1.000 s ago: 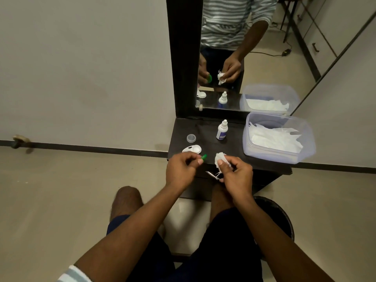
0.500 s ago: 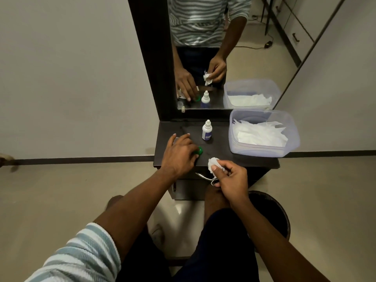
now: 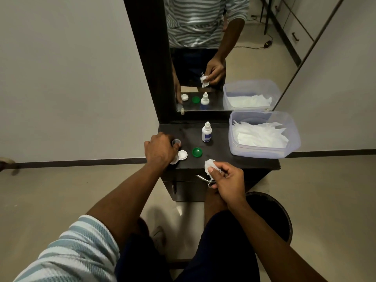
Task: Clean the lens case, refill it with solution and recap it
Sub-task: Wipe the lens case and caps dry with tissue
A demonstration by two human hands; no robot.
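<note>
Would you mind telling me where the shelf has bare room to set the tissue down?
Bare dark shelf lies between the green cap, the solution bottle and the tissue tub. The left end is crowded: left hand, clear cap, white lens case.

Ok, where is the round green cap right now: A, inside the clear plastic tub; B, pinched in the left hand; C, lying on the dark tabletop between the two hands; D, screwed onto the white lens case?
C: the round green cap lies free on the dark tabletop, right of the white lens case, touched by neither hand.
</note>
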